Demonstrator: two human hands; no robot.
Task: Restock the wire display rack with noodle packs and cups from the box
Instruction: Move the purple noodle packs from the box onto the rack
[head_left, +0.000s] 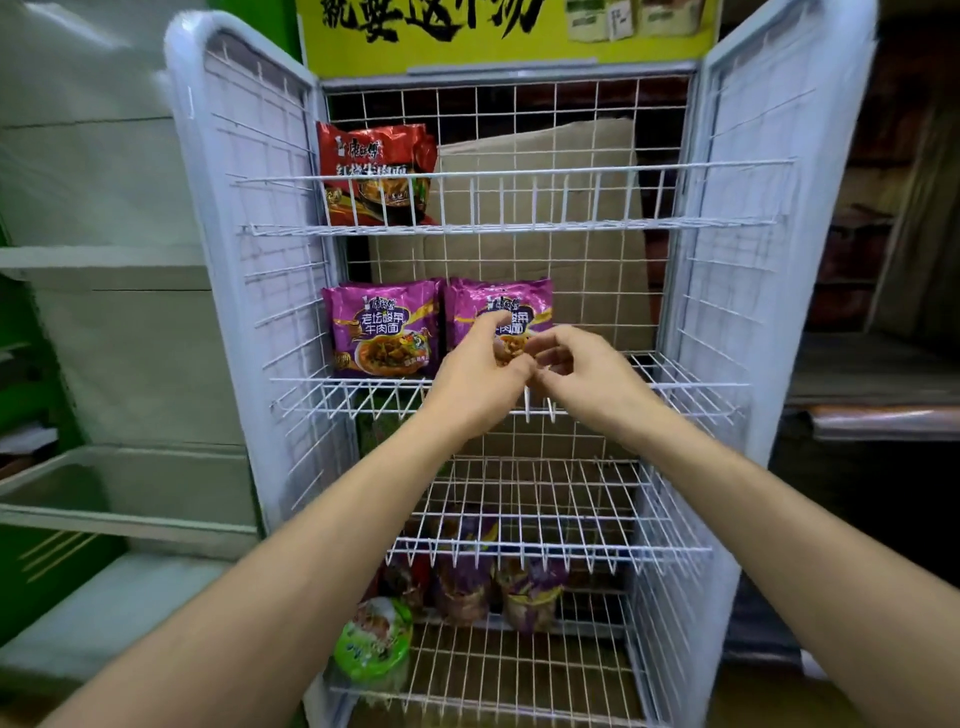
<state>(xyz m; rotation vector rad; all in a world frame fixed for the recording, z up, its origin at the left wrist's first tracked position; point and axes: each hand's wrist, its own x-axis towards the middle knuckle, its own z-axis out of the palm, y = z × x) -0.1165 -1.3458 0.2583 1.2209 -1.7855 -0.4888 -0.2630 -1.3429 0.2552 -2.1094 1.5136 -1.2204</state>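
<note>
A white wire display rack stands in front of me with its side panels spread. On its top shelf a red noodle pack stands at the left. Two purple noodle packs stand upright on the second shelf, one at the left and one beside it. My left hand holds the lower part of the right purple pack, thumb across its front. My right hand pinches that pack's lower right corner with curled fingers. The supply box is out of view.
The third shelf holds nothing I can see. On the bottom shelf lie a green-lidded noodle bowl and several purple packs. Flattened cardboard leans behind the rack. White shelving stands at the left.
</note>
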